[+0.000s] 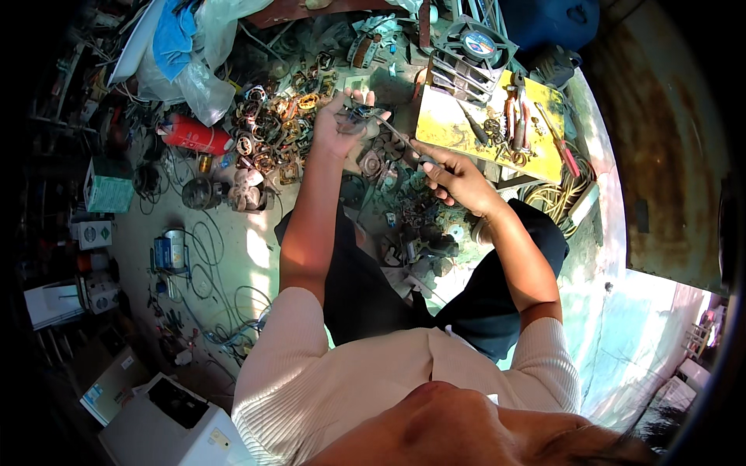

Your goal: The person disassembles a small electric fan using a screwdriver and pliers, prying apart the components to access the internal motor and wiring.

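Observation:
My left hand is turned palm up, well out in front of me. Its fingers curl around a small dark metal part, whose exact kind I cannot make out. In my right hand is a screwdriver with a dark handle. Its thin shaft slants up and left to the metal part, and the tip seems to touch it. A yellow board lies beyond my right hand, carrying pliers, a red-handled tool and several small parts.
Copper-wound motor parts are heaped left of my left hand, near a red cylinder. More dark metal parts lie between my legs. A metal-framed fan stands at the board's far edge. Loose cable covers floor at left; coiled hose lies right.

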Demonstrator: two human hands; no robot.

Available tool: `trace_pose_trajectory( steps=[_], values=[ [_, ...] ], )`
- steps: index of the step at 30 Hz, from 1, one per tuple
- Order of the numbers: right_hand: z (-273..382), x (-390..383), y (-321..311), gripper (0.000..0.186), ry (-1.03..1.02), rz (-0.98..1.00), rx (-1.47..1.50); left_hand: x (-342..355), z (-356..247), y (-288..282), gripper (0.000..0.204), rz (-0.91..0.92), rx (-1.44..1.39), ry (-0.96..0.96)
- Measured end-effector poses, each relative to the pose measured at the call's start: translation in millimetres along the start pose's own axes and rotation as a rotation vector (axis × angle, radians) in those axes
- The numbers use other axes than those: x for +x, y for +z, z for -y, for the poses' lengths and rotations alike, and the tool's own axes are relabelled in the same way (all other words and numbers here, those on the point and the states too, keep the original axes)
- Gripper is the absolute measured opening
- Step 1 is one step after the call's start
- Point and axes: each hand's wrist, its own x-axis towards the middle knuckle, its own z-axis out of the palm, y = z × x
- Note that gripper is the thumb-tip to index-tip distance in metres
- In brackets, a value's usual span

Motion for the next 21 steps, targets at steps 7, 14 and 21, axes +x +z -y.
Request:
trace_pose_trajectory(
  steps=[7,14,21],
  values=[
    [0,-5,-7,0.05,-0.094,0.012,-0.114,-7,7,19,0.021,-0.113,-0.002,-0.044],
    [-26,7,11,0.05,-0.142,-0.006,0.076,-4,6,5,0.026,-0.037,-0.317,0.05],
    [-34,21,31,0.053,-0.163,-0.147,0.21,15,10,24,0.022,-0.361,-0.628,0.263]
  ],
)
